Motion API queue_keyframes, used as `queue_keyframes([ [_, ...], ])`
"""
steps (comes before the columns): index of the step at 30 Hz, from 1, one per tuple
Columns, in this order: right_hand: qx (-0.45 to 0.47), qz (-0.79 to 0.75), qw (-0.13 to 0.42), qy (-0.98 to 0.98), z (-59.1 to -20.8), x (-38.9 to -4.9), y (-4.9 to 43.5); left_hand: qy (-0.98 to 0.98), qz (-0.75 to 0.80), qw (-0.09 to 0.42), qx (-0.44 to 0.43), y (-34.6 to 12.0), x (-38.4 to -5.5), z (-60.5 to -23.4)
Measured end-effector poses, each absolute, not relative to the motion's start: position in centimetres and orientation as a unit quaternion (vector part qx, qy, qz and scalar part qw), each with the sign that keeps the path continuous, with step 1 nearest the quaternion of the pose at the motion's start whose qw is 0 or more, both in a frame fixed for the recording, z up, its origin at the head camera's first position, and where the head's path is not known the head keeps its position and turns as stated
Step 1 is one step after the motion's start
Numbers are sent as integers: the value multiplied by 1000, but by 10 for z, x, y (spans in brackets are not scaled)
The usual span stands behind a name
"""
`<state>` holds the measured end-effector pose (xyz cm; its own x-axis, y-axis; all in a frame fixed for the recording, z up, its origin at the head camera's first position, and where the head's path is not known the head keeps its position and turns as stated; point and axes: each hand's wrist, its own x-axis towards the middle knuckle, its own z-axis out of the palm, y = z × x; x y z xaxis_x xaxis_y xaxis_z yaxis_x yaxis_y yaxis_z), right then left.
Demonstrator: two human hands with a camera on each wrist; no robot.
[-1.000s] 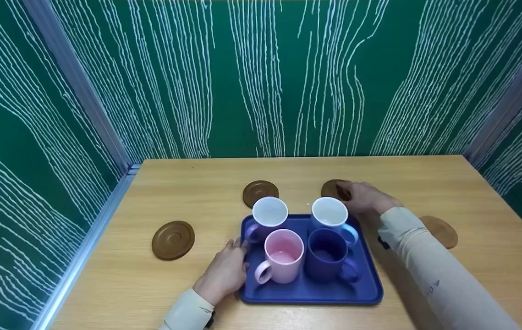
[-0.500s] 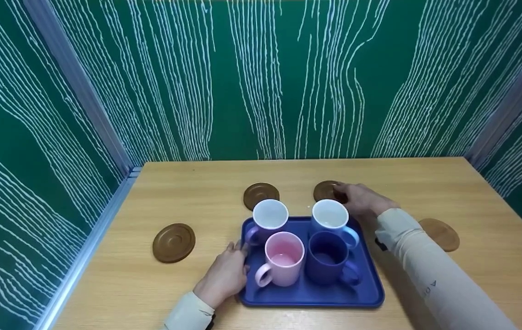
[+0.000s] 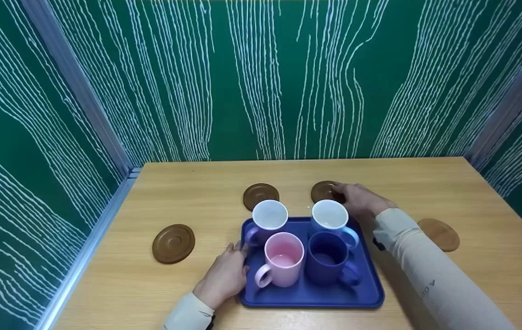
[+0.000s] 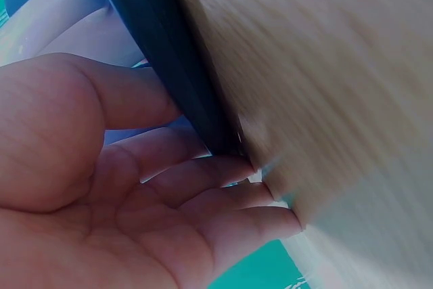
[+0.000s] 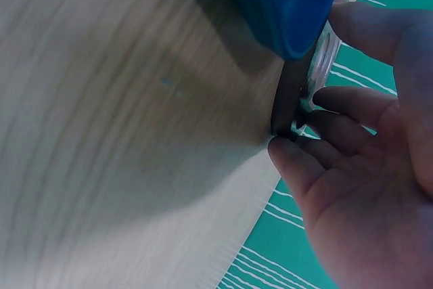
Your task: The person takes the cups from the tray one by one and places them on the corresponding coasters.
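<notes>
Clearly, the right hand (image 3: 362,200) is the nearer one to the back right coaster (image 3: 322,191): that disc lies flat on the table (image 3: 118,284), just beyond the tray (image 3: 315,299), with its right side at the fingers. Thumb and fingers stand narrowly about its rim, seemingly gripping it, though the hand hides part of the contact. Being round, it has no long axis; what counts is that the hand meets it from the right, with the back left coaster (image 3: 260,194) apart on the far side.

The light blue mug (image 3: 330,215) stands between this coaster and the person, close to the hand. Well apart, the left hand (image 3: 224,277) holds the tray's left edge, thumb over the rim, fingers along the outside. The tray appears longest from left to right and also bears the purple mug (image 3: 270,217), pink mug (image 3: 283,266) and navy mug (image 3: 325,263), all upright.
</notes>
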<state>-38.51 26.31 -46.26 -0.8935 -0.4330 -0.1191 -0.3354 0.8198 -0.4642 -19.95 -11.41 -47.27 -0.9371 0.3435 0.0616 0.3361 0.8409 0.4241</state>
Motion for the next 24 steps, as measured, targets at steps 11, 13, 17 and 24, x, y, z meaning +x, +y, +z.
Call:
queue_keyframes([
  [11, -210, -221, 100, 947, -465, -386, 264, 958, 229, 15, 169, -114, -200, -473],
  [13, -209, -220, 102, 947, -464, -386, 264, 958, 231, 18, 168, -114, -200, -473],
  [17, -198, -217, 107, 950, -461, -384, 266, 957, 234, 19, 170, -114, -200, -474],
  [24, -196, -211, 71, 955, -451, -378, 273, 957, 234, 16, 170, -115, -199, -473],
])
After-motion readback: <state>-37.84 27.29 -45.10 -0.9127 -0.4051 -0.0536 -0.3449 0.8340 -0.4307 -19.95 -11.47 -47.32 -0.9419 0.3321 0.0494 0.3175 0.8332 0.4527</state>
